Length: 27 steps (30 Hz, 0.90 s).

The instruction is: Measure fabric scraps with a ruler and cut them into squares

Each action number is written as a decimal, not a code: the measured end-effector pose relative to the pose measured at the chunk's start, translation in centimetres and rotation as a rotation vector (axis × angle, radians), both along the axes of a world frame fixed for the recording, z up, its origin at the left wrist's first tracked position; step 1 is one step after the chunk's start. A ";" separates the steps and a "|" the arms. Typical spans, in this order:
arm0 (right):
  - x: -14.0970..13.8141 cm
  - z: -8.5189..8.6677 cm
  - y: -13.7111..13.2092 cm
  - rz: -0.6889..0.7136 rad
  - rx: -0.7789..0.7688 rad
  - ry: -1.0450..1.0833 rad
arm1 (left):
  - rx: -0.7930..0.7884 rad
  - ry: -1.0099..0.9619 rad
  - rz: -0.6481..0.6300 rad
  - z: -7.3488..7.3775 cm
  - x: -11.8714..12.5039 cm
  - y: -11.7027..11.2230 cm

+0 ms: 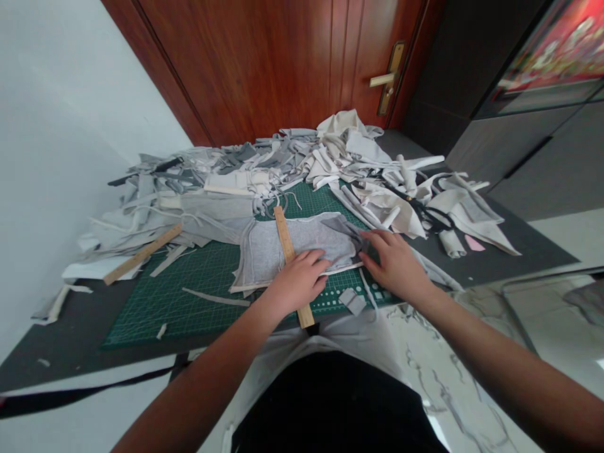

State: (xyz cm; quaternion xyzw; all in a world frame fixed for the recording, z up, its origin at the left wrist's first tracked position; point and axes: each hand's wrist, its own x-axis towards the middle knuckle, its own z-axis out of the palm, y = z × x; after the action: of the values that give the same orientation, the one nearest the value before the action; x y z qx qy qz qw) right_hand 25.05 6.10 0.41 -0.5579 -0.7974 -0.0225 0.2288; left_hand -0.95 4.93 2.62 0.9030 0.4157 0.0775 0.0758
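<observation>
Nearest, at the table's near edge, the left hand (298, 282) lies palm down with fingers spread flat, pressing on a wooden ruler (291, 259) and on the grey fabric piece (302, 242) beneath it. The ruler runs from the near edge away across the cloth, its near end sticking out past the hand. Just to the right, the right hand (395, 263) is also open and flat, its fingertips touching the right edge of the same grey piece. The cloth lies spread on a green cutting mat (189, 296), near the mat's middle. A small grey scrap (353, 301) sits on the mat between the two wrists, and a thin fabric strip (216, 297) lies to the left. Farther left, a second wooden ruler (142, 254) rests slanted at the mat's corner. Beyond, a heap of grey and cream fabric offcuts (292, 167) covers the far side of the dark table (509, 245); black scissors (431, 217) lie among them on the right. Behind stands a brown wooden door (264, 63).
</observation>
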 end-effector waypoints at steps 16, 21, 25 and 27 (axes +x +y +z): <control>11.9 0.8 2.3 -0.408 -0.308 -0.131 | 0.023 -0.027 0.084 -0.1 -1.6 -0.5; 12.2 2.0 3.9 -0.413 -0.377 -0.147 | 0.013 -0.030 0.092 0.2 -2.0 -0.8; 11.9 2.1 6.0 -0.481 -0.407 -0.205 | 0.050 -0.045 0.130 0.3 -2.2 -0.9; 11.9 2.4 7.2 -0.499 -0.418 -0.231 | 0.064 -0.069 0.160 0.3 -2.4 -0.9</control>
State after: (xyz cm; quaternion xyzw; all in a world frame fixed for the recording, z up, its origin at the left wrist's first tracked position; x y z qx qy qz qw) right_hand 36.94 13.27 2.86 -0.7645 -0.6442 0.0231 0.0052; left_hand -3.30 4.02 2.90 0.8657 0.4809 0.1276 0.0549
